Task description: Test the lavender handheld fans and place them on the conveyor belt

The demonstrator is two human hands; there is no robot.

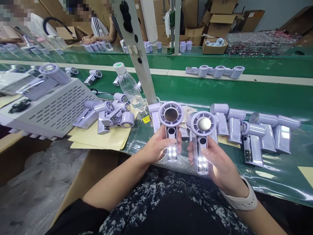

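Note:
Two lilac handheld fans are held upright side by side above the bench edge, round heads facing me. My left hand (160, 146) is closed around the handle of the left fan (171, 114), its thumb on the front below a dark button. Wrapped round the right fan (204, 124) is my right hand (221, 160), thumb likewise on the handle front. White lights glow on the lower part of both handles. Just behind them stands another lilac fan (154, 116), partly hidden. More fans (254, 143) stand on the bench to the right of my right hand.
A plastic bottle (129, 86) stands by a metal post (140, 55). Several fans (114, 114) lie on yellow paper (105, 138) beside a grey vented box (61, 104). Three fans (219, 71) lie on the green line (276, 89). Co-workers (97, 29) sit across, cartons (221, 23) behind.

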